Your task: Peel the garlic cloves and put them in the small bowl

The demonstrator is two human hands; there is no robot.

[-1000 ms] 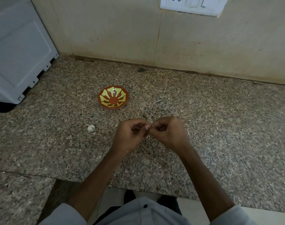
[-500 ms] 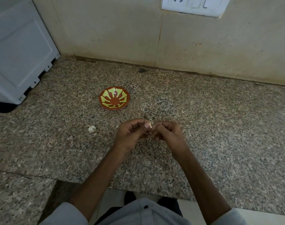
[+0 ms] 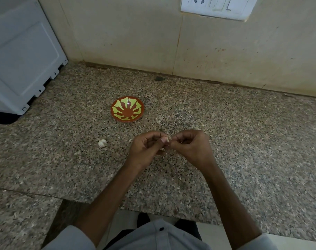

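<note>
A small red bowl (image 3: 127,109) with a yellow-green pattern stands on the speckled granite counter (image 3: 243,141), and I see nothing inside it. My left hand (image 3: 147,150) and my right hand (image 3: 191,148) meet just in front of the bowl, a little above the counter. Both pinch one pale garlic clove (image 3: 168,138) between thumbs and fingertips; most of the clove is hidden by the fingers. A second, unpeeled garlic piece (image 3: 102,142) lies on the counter to the left of my left hand.
A white appliance (image 3: 22,56) stands at the back left. The tiled wall carries a switch plate (image 3: 218,6) at the top. A dark speck (image 3: 159,78) lies near the wall. The counter's front edge runs just before my body.
The hands stay together on the clove; the fingers have shifted slightly around it. The camera has tilted a little. Bowl and loose garlic piece have not moved.
</note>
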